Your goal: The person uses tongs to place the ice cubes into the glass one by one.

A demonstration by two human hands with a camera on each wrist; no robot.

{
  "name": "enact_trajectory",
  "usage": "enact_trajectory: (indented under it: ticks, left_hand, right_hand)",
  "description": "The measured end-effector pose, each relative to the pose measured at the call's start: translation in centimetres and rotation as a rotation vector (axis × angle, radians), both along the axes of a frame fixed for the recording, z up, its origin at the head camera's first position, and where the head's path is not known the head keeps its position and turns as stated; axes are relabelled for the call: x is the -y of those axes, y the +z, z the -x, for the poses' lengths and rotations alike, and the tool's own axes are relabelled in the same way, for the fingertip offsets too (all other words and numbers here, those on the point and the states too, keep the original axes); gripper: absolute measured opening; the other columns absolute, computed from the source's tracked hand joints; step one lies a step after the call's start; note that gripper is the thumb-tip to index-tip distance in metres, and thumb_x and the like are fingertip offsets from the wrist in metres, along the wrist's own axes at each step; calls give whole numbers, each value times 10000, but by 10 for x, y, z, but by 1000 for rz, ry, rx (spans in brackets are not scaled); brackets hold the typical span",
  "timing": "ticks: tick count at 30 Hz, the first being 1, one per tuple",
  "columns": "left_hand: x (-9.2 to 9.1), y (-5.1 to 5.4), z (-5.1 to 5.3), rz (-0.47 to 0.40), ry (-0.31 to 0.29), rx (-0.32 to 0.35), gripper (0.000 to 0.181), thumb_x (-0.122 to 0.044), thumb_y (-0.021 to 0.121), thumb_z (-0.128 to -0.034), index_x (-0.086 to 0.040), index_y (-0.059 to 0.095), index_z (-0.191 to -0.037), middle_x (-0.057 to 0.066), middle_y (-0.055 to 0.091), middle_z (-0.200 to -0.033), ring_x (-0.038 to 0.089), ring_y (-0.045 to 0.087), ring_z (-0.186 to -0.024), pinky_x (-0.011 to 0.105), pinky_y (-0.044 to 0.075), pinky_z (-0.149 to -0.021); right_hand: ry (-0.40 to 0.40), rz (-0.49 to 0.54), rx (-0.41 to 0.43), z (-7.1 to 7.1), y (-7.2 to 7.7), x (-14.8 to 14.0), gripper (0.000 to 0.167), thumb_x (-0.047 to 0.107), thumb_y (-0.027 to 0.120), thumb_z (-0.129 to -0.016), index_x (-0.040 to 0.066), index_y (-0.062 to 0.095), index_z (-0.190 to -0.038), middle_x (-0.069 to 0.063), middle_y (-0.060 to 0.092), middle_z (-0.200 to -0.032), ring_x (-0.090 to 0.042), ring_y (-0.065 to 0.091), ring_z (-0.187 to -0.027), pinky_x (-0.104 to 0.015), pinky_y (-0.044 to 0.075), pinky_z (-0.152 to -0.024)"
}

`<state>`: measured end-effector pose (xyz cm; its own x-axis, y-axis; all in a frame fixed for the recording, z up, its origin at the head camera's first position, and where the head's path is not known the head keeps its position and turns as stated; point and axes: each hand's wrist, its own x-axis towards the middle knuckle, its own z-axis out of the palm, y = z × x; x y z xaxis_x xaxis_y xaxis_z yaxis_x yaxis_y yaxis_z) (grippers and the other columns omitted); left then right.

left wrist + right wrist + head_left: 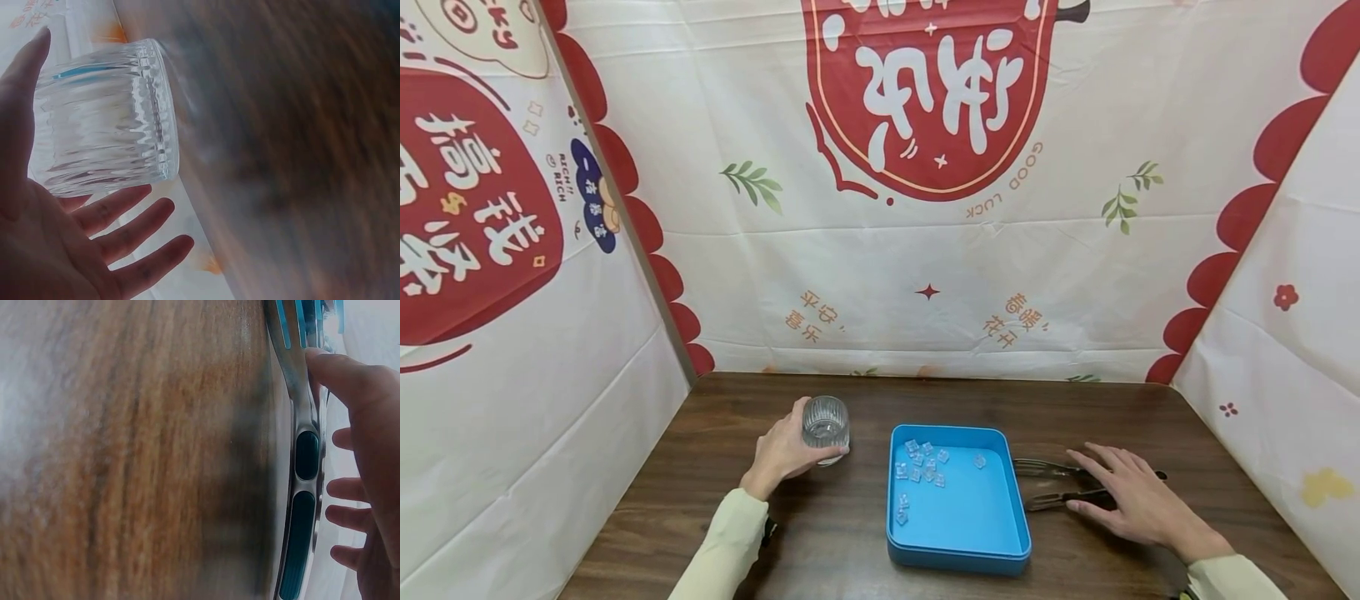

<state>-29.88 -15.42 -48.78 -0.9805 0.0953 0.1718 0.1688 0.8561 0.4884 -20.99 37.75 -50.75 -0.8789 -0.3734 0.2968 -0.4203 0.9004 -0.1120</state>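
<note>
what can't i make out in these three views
Head view: exact count of the small clear cubes in the blue rectangular tray; too small and bunched.
Head view: part of the dark-handled metal tongs, covered by the right hand.
Right wrist view: both tong ends, cut off by the top and bottom edges.
Left wrist view: part of the clear ribbed glass, behind the left hand.
Left wrist view: brown wood-grain tabletop, blurred.

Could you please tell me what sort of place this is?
Probably a small staged workspace, perhaps a booth: red-and-white printed cloth hangs around three sides of a wood-look table, on which a blue tray holds small clear cubes.
</note>
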Motion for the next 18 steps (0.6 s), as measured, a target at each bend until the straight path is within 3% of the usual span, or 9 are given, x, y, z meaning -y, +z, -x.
enact_trajectory:
  ticks: [10, 18]
  left_hand:
    - [-3, -1, 1, -19, 35, -21, 1009, -696, 781, -668, -146, 406, -1426, 133, 669, -1198, 300, 657, -978, 527, 506, -793]
    - [-5, -3, 1, -11, 27, -55, 966, -627, 810, -688, -106, 428, -1406, 152, 690, -1129, 311, 677, -912, 510, 521, -727]
  right_hand:
    - [-4, 2, -1, 0, 0, 0, 724, 562, 715, -836, 136, 543, -1395, -216, 513, -1381, -442, 464, -1235, -650, 311, -965]
    - [14, -9, 1, 1, -5, 1, 739, 572, 708, -837, 137, 532, -1408, -218, 534, -1355, -437, 491, -1217, -620, 319, -975]
